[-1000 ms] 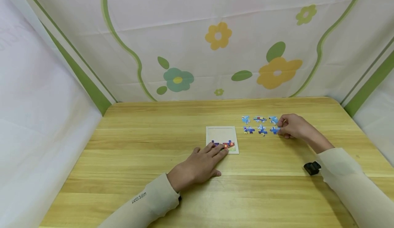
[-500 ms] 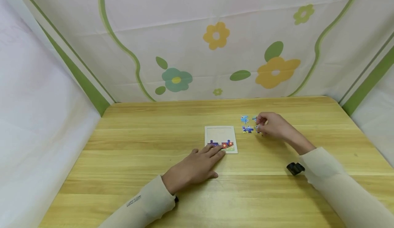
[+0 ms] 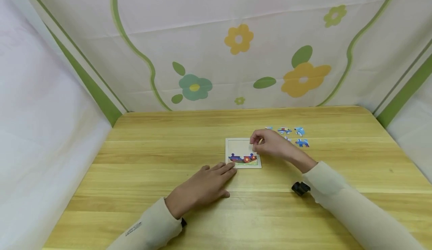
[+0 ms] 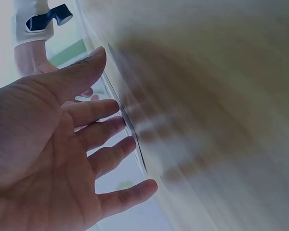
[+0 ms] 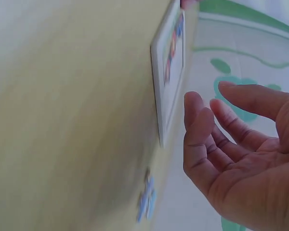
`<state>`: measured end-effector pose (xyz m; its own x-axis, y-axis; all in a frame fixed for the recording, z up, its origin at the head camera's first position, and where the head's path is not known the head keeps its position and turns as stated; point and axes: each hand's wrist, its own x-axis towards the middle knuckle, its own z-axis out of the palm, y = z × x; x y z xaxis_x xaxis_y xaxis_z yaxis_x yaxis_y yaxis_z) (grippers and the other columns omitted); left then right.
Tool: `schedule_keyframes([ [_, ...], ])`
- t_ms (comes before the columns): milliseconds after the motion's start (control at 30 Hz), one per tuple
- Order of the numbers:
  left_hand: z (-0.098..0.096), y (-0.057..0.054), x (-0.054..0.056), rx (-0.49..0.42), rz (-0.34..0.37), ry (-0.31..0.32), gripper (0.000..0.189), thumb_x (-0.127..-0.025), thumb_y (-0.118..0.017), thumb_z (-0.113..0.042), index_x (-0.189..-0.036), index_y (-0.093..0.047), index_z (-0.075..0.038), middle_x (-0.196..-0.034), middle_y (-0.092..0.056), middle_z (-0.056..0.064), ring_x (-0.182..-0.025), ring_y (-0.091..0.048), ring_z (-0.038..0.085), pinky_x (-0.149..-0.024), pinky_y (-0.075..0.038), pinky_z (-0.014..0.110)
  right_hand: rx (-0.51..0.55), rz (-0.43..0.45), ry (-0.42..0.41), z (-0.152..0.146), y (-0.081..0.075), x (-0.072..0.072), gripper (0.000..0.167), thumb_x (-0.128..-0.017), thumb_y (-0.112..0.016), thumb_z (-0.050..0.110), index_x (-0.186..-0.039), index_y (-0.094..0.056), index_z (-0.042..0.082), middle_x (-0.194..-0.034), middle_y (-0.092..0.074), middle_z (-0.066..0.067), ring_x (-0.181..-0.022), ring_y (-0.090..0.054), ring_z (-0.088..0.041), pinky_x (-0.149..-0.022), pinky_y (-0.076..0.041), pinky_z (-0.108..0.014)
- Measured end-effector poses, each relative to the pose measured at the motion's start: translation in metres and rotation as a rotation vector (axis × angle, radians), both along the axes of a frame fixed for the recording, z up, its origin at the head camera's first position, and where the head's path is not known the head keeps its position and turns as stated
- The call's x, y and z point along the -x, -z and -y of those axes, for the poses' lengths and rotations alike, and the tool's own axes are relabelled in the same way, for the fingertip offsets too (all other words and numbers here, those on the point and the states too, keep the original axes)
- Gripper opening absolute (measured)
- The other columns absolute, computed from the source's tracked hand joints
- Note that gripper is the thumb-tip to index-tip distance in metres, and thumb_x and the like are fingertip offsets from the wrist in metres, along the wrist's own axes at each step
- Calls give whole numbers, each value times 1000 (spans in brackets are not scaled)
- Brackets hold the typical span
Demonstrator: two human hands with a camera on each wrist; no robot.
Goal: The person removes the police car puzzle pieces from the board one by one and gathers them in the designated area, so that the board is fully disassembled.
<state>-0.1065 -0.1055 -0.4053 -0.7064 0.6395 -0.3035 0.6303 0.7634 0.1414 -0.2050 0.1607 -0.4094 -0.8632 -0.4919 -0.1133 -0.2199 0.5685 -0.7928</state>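
Observation:
In the head view, a small white puzzle board (image 3: pixel 243 145) with a raised rim lies on the table. Red, blue and green joined pieces (image 3: pixel 243 159) fill its lower part. My left hand (image 3: pixel 206 184) lies with spread fingers, tips at the board's lower left edge; its wrist view shows these fingers beside the rim. Over the board's right side hovers my right hand (image 3: pixel 273 145), fingers loosely bent. The right wrist view shows the thumb apart from the fingers and no piece between them. Loose blue puzzle pieces (image 3: pixel 299 131) lie right of the board, some partly hidden behind the right hand.
The wooden table (image 3: pixel 145 156) extends on all sides of the board. A white cloth backdrop (image 3: pixel 202 47) with printed flowers stands behind it, with white cloth walls at both sides. A black device (image 3: pixel 300 188) sits at the right cuff.
My right hand has swept left from the loose pieces to above the board. My left hand has slid slightly left and nearer, uncovering more of the joined pieces. The loose pieces in sight keep their places.

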Motion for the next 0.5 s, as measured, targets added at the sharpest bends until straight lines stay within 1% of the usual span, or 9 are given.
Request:
schedule_keyframes([
  [133, 4, -1, -1, -1, -8, 2, 69, -107, -55, -46, -166, -32, -19, -175, -25, -3, -159, -32, 21, -121, -40, 56, 35, 28, -39, 15, 3, -1, 12, -95, -66, 0, -107, -67, -4, -94, -67, -11, -78, -60, -17, -66, -50, -27],
  [200, 5, -1, -1, -6, -18, 11, 68, -107, -56, -46, -166, -34, -18, -174, -27, -3, -159, -32, 20, -121, -40, 55, 48, 53, -45, 21, 5, -2, 12, -95, -66, -1, -107, -67, -3, -94, -67, -10, -76, -59, -17, -64, -49, -27],
  [333, 7, 1, -1, -36, -36, 33, 67, -107, -57, -44, -164, -37, -16, -173, -31, 0, -158, -35, 20, -120, -41, 54, 70, 87, -68, 30, 7, -3, 15, -93, -64, -4, -108, -66, -4, -94, -67, -11, -77, -62, -18, -65, -51, -29],
  [500, 10, 2, -1, -72, -53, 62, 66, -106, -60, -42, -162, -41, -14, -171, -36, 2, -155, -39, 19, -118, -44, 51, 86, 136, -79, 40, 9, -3, 18, -92, -61, -7, -109, -66, -4, -96, -67, -13, -77, -60, -18, -66, -51, -29],
])
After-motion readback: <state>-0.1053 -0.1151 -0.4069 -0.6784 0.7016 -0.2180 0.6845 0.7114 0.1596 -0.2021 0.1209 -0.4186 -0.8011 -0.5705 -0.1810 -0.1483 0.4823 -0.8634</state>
